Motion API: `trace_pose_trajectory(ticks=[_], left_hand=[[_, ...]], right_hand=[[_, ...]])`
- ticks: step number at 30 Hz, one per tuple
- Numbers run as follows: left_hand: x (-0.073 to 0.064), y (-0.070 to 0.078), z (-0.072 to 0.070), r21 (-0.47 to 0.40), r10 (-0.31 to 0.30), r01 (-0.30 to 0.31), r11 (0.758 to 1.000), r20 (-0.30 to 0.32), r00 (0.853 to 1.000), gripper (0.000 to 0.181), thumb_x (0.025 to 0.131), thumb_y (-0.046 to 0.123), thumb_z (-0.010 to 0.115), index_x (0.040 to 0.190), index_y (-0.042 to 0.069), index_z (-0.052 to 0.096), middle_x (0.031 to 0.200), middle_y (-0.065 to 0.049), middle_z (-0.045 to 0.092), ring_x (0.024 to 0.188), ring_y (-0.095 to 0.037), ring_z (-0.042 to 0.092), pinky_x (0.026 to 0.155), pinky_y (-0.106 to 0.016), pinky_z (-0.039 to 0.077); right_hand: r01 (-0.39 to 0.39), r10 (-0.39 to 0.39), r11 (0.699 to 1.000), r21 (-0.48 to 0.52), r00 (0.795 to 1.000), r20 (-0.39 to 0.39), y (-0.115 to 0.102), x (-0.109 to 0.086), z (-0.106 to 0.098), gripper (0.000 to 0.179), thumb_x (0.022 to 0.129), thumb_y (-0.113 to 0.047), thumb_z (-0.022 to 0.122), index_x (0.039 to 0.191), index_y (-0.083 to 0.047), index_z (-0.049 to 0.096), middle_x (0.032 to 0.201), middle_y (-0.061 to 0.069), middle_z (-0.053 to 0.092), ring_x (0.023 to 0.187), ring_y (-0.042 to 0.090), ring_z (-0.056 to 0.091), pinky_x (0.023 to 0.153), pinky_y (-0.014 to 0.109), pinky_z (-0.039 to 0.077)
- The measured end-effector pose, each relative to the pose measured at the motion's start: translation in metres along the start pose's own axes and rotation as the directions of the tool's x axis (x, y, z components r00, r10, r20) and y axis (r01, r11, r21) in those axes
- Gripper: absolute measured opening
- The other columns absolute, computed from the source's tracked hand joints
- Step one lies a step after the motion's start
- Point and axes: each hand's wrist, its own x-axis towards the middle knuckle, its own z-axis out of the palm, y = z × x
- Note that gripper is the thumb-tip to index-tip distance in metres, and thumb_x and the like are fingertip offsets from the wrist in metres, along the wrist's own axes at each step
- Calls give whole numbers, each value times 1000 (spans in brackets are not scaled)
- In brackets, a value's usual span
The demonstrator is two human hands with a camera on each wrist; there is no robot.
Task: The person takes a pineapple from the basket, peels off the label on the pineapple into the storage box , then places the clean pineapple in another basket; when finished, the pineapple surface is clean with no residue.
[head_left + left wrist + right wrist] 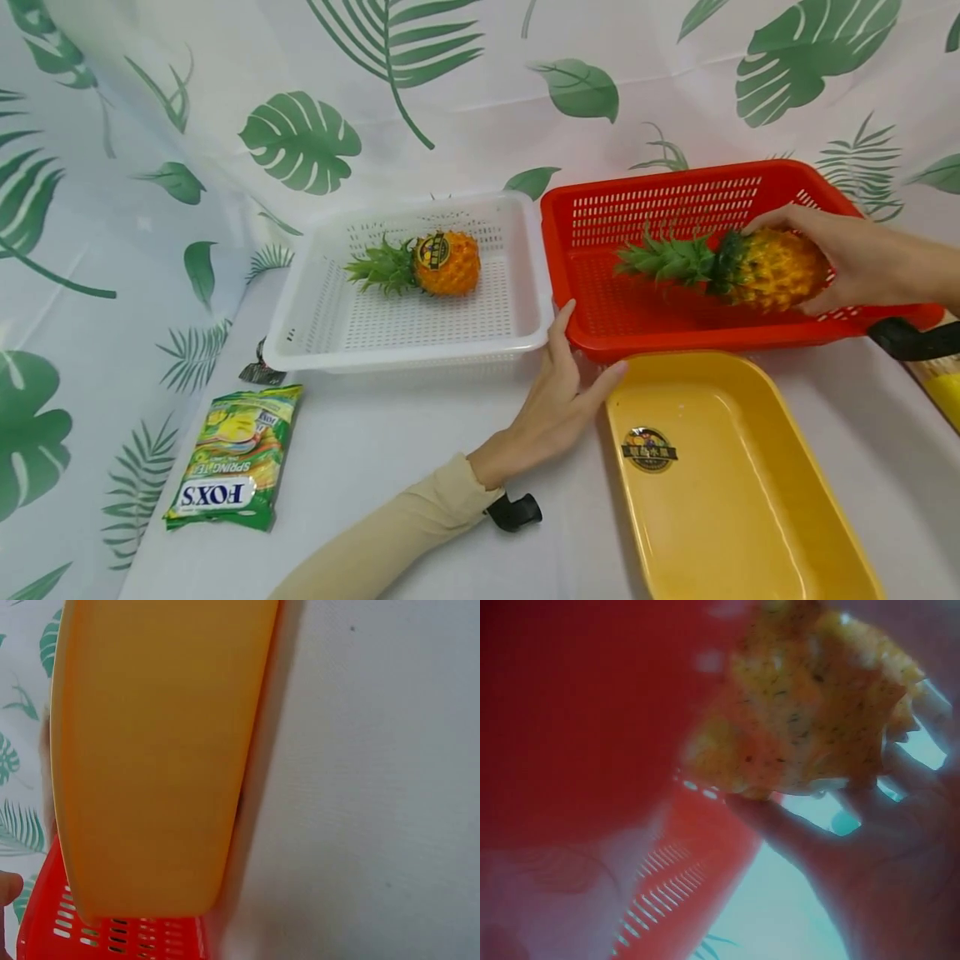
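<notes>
My right hand [855,254] grips a pineapple [776,268] by its base, its green crown pointing left within the red basket [637,343]. In the right wrist view, fingers curve around the fruit's yellow flesh [802,712]. My left hand [546,408] has its fingers extended at the near-left corner of the red basket, close to the white basket's edge, with the thumb by the corner of the yellow tray [720,500]. Another pineapple [450,265], bearing a black-and-gold label, lies on its side inside the white basket [405,360].
A green Fox's Spring Tea candy bag [232,458] lies at the left on the white cloth. Behind it, a small dark packet [262,371] shows by the white basket. A yellow package [941,383] sits at the right edge. Leaf-patterned cloth [465,167] hangs behind the baskets.
</notes>
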Motion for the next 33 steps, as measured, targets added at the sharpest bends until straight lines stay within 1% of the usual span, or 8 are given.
trace_pose_trajectory(ticks=[5,8,9,14,19,24,29,33], left_hand=[[4,3,4,-19,-41,41,999,-37,998,88,102,53,56,167,24,4,172,-13,17,157,-18,20,127,-48,22],[8,4,5,-42,-42,39,998,-56,998,86,102,54,56,167,26,6,172,-10,17,158,-19,20,127,-49,22],[9,5,6,-52,-37,33,998,-63,997,85,102,54,56,166,25,7,172,-10,17,158,-20,20,127,-49,22],[13,4,8,-78,-26,19,997,-84,996,82,103,49,57,165,22,11,172,-9,19,158,-23,22,127,-47,21],[13,2,8,-72,-21,14,997,-91,996,81,104,48,58,165,22,12,171,-10,21,157,-21,23,127,-47,22],[13,1,8,-76,-5,-1,997,-84,996,81,104,47,59,165,21,12,171,-9,21,158,-22,23,127,-46,21],[15,0,9,-77,9,-15,997,-85,996,81,104,46,60,165,21,12,171,-8,22,157,-20,23,128,-45,20],[16,-1,11,-79,0,-7,997,-90,996,80,104,45,61,164,21,13,171,-8,23,157,-17,24,127,-44,21]], right_hand=[[26,-25,999,-20,999,44,-2,3,6,104,51,7,101,139,2,45,133,22,53,119,45,48,76,49,63],[38,-36,999,-31,998,58,-2,4,8,104,50,4,101,138,2,47,132,22,54,119,45,48,78,53,62],[40,-37,998,-38,997,63,-1,4,9,104,50,4,101,138,2,46,132,22,54,119,45,48,80,58,60],[50,-44,993,-108,997,61,0,3,11,105,49,1,102,138,3,45,131,22,56,118,44,51,91,66,54],[22,-10,991,-134,996,87,1,1,13,107,51,2,101,139,6,40,132,26,54,119,49,51,98,71,48],[-8,23,991,-131,994,107,1,0,13,107,53,2,101,140,6,38,133,28,51,120,51,49,98,72,47],[-50,65,989,-136,991,114,2,-3,14,97,63,-4,99,140,7,40,134,31,51,120,52,46,95,70,50],[-25,37,993,-118,994,100,-2,-3,17,83,71,-12,97,136,6,48,131,27,55,118,48,50,93,68,53]])
